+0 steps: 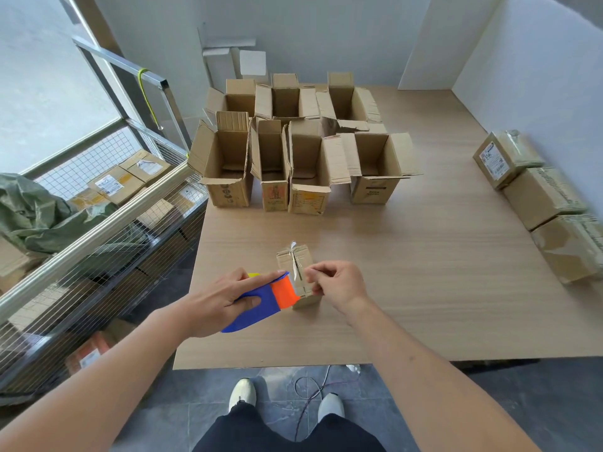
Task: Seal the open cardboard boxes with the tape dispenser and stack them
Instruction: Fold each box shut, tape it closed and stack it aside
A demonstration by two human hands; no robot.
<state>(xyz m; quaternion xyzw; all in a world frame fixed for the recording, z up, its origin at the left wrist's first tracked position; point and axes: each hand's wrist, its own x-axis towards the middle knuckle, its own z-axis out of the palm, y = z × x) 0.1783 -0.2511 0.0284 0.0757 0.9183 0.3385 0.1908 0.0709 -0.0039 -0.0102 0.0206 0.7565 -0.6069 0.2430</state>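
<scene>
Gripping the tape dispenser (261, 301) in the left hand (222, 305), pressed against the small box (295, 257) near the front of the table (424, 288), while the right hand (339, 287) pinches the tape end on top. So that box looks mid-seal. Behind it seven open boxes (293, 151) wait untouched. Far right, three taped boxes (538, 207) sit in a row, not stacked yet, so I'd say plenty left.
</scene>
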